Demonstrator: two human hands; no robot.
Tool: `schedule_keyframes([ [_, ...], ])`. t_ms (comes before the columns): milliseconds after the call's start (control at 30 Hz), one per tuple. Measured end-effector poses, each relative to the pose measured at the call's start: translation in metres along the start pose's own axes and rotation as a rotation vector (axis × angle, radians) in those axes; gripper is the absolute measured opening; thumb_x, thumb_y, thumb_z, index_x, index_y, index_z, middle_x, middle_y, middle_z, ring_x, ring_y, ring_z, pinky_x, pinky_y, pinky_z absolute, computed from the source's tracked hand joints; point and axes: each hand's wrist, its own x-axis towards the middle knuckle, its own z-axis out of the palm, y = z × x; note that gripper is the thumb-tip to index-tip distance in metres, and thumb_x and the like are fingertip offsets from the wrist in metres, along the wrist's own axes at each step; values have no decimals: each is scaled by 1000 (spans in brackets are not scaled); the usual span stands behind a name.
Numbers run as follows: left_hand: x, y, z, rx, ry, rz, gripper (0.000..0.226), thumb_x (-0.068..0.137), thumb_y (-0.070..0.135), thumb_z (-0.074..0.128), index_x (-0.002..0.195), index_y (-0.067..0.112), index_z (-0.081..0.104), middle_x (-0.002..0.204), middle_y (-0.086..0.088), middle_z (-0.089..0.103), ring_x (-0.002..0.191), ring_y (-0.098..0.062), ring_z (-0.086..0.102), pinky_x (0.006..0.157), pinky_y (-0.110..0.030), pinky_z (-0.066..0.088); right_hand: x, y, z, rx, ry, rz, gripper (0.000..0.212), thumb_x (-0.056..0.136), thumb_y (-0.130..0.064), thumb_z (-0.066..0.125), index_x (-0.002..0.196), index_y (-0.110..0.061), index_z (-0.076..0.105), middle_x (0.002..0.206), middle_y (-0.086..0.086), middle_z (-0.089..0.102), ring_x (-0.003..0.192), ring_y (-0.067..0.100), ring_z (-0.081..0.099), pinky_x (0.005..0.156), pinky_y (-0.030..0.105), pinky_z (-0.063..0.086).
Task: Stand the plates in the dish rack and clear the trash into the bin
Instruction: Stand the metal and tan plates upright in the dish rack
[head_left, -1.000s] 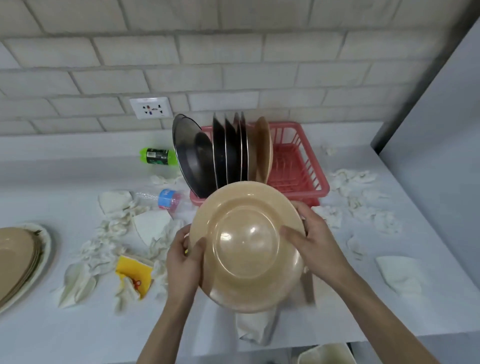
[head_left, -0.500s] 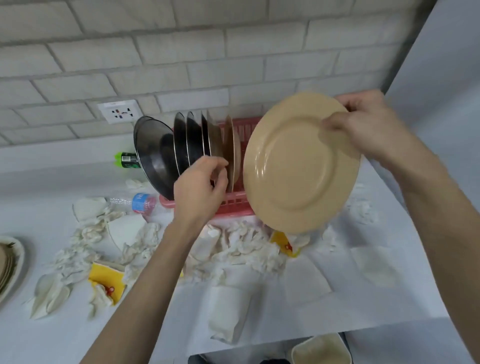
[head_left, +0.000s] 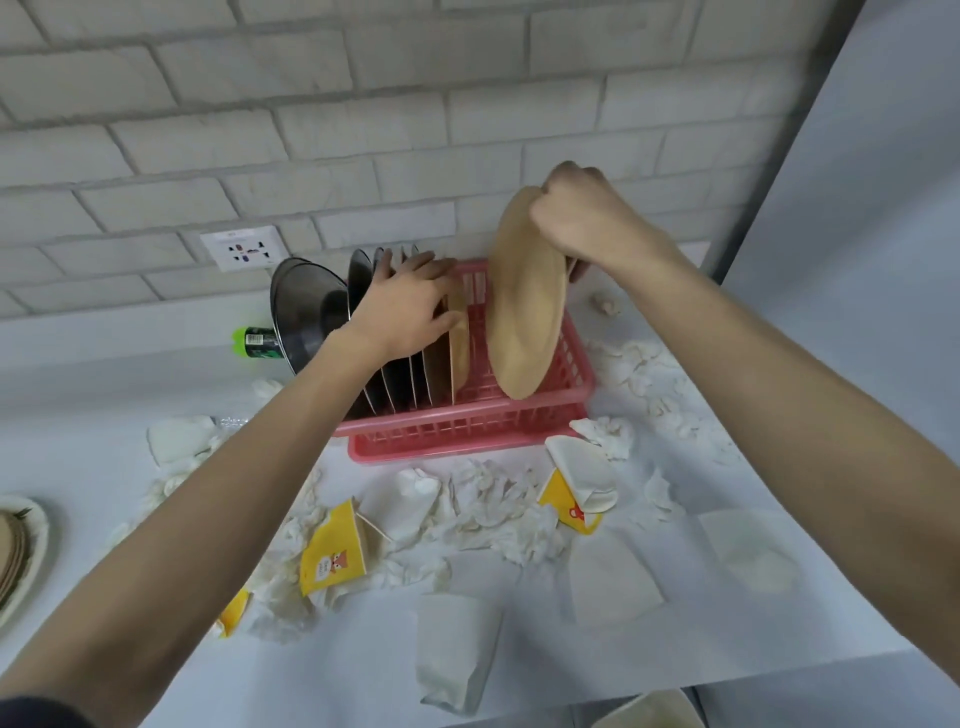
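The right hand (head_left: 576, 223) grips the top rim of the tan plate (head_left: 524, 322), which is upright in the right part of the dish rack (head_left: 467, 441). The left hand (head_left: 405, 306) presses flat on the standing plates (head_left: 415, 379). If released before it leans on that row, the plate can topple right.

Pink slatted dish rack (head_left: 467, 431) at centre. Plain tan plate (head_left: 524, 322) at 1 o'clock, glossy black plates (head_left: 306, 312) at 10. Bright green bottle (head_left: 254, 343) at 9. Yellow paper cups (head_left: 332, 551) with orange fox print at 5 and 7, among white tissues (head_left: 493, 504). White brick wall (head_left: 363, 130) at 12.
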Motion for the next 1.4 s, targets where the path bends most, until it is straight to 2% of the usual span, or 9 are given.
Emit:
schedule_keyframes([
  [67, -3, -5, 0, 4, 2, -4, 50, 97, 49, 50, 141, 23, 51, 160, 3, 31, 150, -23, 17, 118, -59, 6, 11, -10, 12, -47, -9, -18, 14, 90, -8, 35, 90, -3, 48, 90, 14, 52, 96, 36, 60, 77, 41, 51],
  [200, -8, -11, 1, -15, 25, 5, 53, 94, 55, 52, 139, 26, 52, 159, 4, 33, 150, -26, 17, 117, -60, 7, 24, -27, 41, -116, -31, -13, 6, 92, -10, 39, 92, -8, 45, 81, 3, 42, 86, 28, 50, 72, 34, 41],
  [333, -9, -15, 2, -20, 37, -6, 62, 92, 55, 55, 146, 27, 43, 159, 3, 33, 151, -26, 16, 119, -59, 9, 33, -27, 76, -189, -36, -31, 19, 92, -11, 42, 105, -8, 55, 112, 15, 57, 99, 33, 56, 78, 34, 43],
  [467, -11, -16, 1, -63, 18, -18, 71, 91, 54, 58, 151, 23, 35, 160, 0, 31, 151, -27, 14, 119, -60, 10, 37, -19, 102, -266, -60, -67, 30, 97, -20, 45, 119, -3, 55, 122, 19, 56, 113, 37, 56, 79, 34, 40],
  [800, -12, -18, 2, -105, 21, -14, 84, 88, 52, 63, 154, 15, 28, 161, -4, 27, 152, -27, 10, 121, -55, 8, 38, -4, 130, -272, -34, -86, 37, 103, -28, 33, 115, -7, 61, 115, 19, 63, 105, 37, 61, 71, 34, 38],
  [1000, -11, -20, 3, -114, 28, 0, 91, 84, 61, 63, 154, 15, 28, 161, -5, 29, 151, -27, 11, 121, -54, 7, 38, 16, 136, -208, -30, -122, 46, 104, -40, 23, 128, -18, 55, 123, 16, 62, 113, 37, 58, 75, 36, 33],
  [1200, -9, -18, 4, -116, 37, 35, 85, 84, 58, 64, 153, 20, 31, 160, -1, 29, 151, -27, 12, 120, -58, 9, 21, 29, 127, -79, -18, -47, 58, 103, -52, 24, 131, -10, 54, 126, 25, 57, 116, 41, 55, 85, 39, 43],
  [1300, -6, -14, 4, -116, 30, 48, 85, 85, 57, 64, 154, 20, 30, 161, -1, 28, 151, -27, 11, 120, -58, 7, 21, 36, 132, -151, -52, -58, 65, 100, -56, 17, 138, -14, 48, 127, 20, 56, 114, 40, 56, 80, 40, 41],
  [1400, -3, -13, 4, -115, 18, 51, 86, 85, 57, 64, 154, 20, 29, 161, 0, 27, 151, -26, 11, 120, -58, 6, 17, 36, 134, -89, -71, -47, 60, 101, -53, 20, 132, -11, 49, 113, 21, 62, 102, 40, 61, 78, 43, 48],
])
